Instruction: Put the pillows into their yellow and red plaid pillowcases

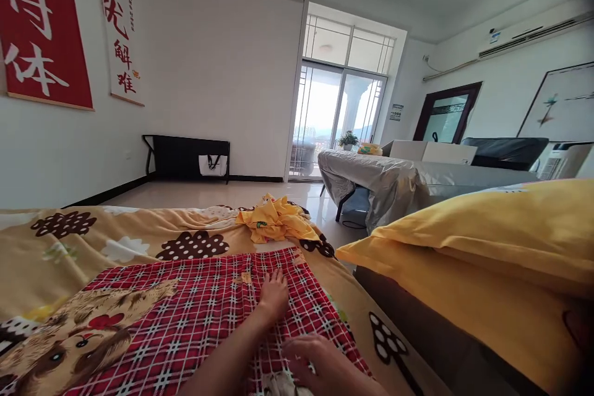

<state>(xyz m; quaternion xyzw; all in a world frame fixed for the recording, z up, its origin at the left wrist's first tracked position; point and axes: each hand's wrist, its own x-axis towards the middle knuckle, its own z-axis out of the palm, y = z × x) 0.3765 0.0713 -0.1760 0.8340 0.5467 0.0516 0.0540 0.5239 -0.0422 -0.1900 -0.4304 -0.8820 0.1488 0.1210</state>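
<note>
A red plaid cloth [204, 303] with a printed puppy lies spread out in front of me, with a crease or seam running along it near its right part. My left hand [275, 294] rests flat on this cloth, its fingers stretched toward the far edge. Closer to me, my right hand [313, 359] hovers over or touches the cloth's near right part; its fingers point left, somewhat blurred, with the thumb apart. I see nothing held in either hand. A crumpled yellow cloth [276, 219] sits just past the plaid cloth's far edge.
Beneath everything is a tan patterned blanket [185, 219]. Yellow pillows or folded bedding [487, 241] rise at the right. Beyond stands a table under a silver cover [390, 167], bearing a white box [431, 151] and a potted plant [348, 139]. A black folded frame [179, 158] leans by the wall.
</note>
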